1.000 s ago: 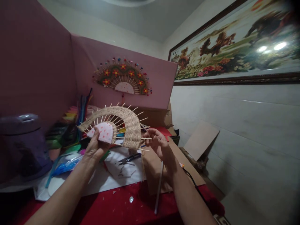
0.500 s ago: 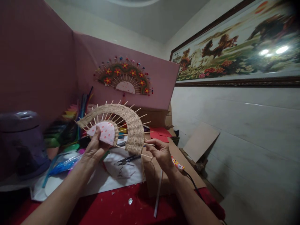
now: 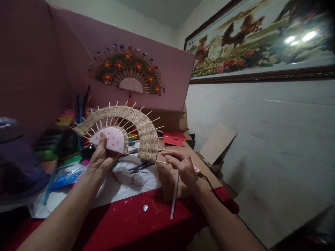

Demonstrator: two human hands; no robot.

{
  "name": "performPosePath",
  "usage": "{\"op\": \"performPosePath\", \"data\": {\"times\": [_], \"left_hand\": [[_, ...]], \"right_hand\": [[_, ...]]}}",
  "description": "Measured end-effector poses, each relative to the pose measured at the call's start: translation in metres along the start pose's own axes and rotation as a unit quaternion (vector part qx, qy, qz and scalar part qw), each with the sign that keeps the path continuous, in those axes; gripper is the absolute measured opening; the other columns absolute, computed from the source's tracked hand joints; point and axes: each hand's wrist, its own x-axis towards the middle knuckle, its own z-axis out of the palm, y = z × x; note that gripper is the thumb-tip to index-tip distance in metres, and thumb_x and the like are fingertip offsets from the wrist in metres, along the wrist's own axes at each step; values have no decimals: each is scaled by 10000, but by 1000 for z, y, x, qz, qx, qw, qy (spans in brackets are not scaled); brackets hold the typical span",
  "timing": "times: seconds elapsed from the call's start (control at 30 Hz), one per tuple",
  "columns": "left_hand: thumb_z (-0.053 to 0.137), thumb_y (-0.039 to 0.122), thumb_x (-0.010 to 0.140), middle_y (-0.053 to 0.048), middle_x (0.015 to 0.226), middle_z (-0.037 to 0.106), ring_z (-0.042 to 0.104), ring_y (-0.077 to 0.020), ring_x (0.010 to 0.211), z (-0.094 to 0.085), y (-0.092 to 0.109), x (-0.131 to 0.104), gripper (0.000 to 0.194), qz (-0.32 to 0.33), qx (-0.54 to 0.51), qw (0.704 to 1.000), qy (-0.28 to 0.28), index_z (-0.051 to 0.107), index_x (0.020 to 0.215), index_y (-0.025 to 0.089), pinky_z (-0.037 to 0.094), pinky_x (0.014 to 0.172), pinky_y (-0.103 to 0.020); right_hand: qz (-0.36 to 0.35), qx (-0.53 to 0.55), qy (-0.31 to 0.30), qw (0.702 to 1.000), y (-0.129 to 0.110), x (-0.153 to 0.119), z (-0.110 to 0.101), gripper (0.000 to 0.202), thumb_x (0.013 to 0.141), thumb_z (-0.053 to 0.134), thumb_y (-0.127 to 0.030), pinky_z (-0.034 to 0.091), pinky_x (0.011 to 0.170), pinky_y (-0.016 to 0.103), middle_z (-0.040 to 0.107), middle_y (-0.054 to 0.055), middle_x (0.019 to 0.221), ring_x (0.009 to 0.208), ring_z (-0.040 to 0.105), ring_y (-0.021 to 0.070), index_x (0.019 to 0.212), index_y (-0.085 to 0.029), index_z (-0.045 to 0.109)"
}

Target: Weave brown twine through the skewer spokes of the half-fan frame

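A fan of thin sticks with a woven twine band (image 3: 148,134) is held up over the table. My left hand (image 3: 101,157) grips its pink spotted half-round base (image 3: 115,138), thumb on the front and fingers behind. At the band's lower right end, my right hand (image 3: 180,164) has thumb and fingertips pinched together beside the stick ends; a thin strand of twine seems to be there, but it is too small to make out. Scissors (image 3: 141,167) lie below the fan on white paper (image 3: 120,190). A clear glue stick (image 3: 174,195) appears below my right hand.
A finished fan with flowers (image 3: 128,66) hangs on the pink board (image 3: 167,76). A purple container (image 3: 18,164) stands left, near a bag of blue material (image 3: 65,179). Red sheets (image 3: 174,138) and cardboard (image 3: 206,174) lie right, with a black cord (image 3: 211,188).
The view has shifted, so most things appear higher and farther left. Both hands still hold their places at the fan, and my right fingertips are now nearer its lowest stick.
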Motion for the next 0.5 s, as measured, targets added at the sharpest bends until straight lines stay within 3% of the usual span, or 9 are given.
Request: {"op": "performPosePath", "data": {"times": [0.23, 0.4, 0.5], "left_hand": [[495, 297, 868, -12, 741, 713, 674, -122, 671, 0, -1, -3, 188, -2, 10, 1000, -22, 614, 910, 157, 554, 730, -289], [450, 302, 881, -14, 748, 717, 672, -112, 682, 5, -3, -9, 220, -4, 8, 999, -44, 615, 934, 166, 552, 735, -268], [442, 298, 881, 5, 760, 714, 669, -105, 714, 7, -4, -12, 216, -5, 13, 999, -52, 615, 936, 181, 549, 742, -257]], "right_hand": [[-130, -151, 18, 980, 1, -7, -7, 154, 804, 537, -218, 455, 744, 277, 688, 40, 854, 818, 613, 155, 859, -195, 679], [-221, -369, 45, 902, -2, -16, 0, 151, 813, 520, -176, 422, 691, 267, 676, 49, 827, 762, 601, 157, 856, -194, 664], [-247, -434, 46, 865, 3, -20, 6, 160, 829, 507, -202, 406, 658, 260, 663, 58, 779, 715, 590, 155, 879, -193, 659]]}}
